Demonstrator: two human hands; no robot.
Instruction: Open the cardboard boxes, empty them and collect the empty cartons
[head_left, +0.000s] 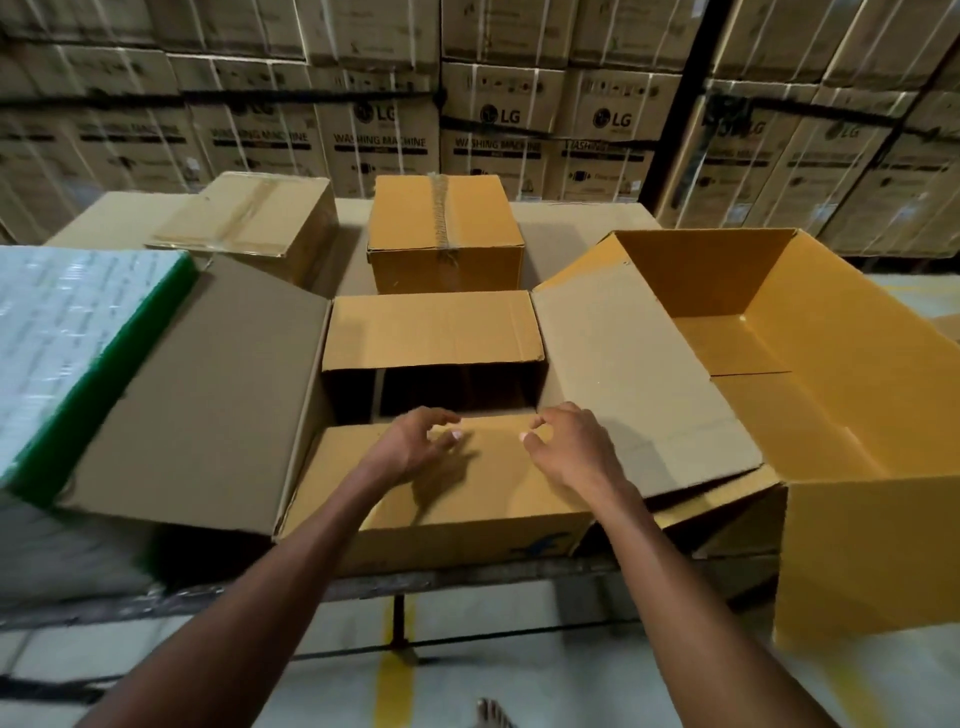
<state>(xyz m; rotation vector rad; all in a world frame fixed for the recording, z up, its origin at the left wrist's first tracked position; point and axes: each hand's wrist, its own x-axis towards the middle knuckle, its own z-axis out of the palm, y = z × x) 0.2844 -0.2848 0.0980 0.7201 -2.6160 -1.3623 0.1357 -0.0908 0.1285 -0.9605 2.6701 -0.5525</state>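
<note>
- Here, a brown corrugated cardboard box (431, 395) with its long side flaps spread is seen at the bench's (582, 218) near edge.
- The left hand (415, 441) and right hand (566, 441) are held open over the near flap (441, 478), fingers curled, nothing gripped.
- The box is judged light, stiff and creasable; the flap's free edge is best taken.
- Two taped brown cartons (447, 234) are set toward the far edge.

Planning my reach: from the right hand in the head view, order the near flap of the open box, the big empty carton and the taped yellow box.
1. Near flap, directly beneath the right hand.
2. Big empty open carton, to the right.
3. Taped yellow box, behind, farther back on the table.
</note>
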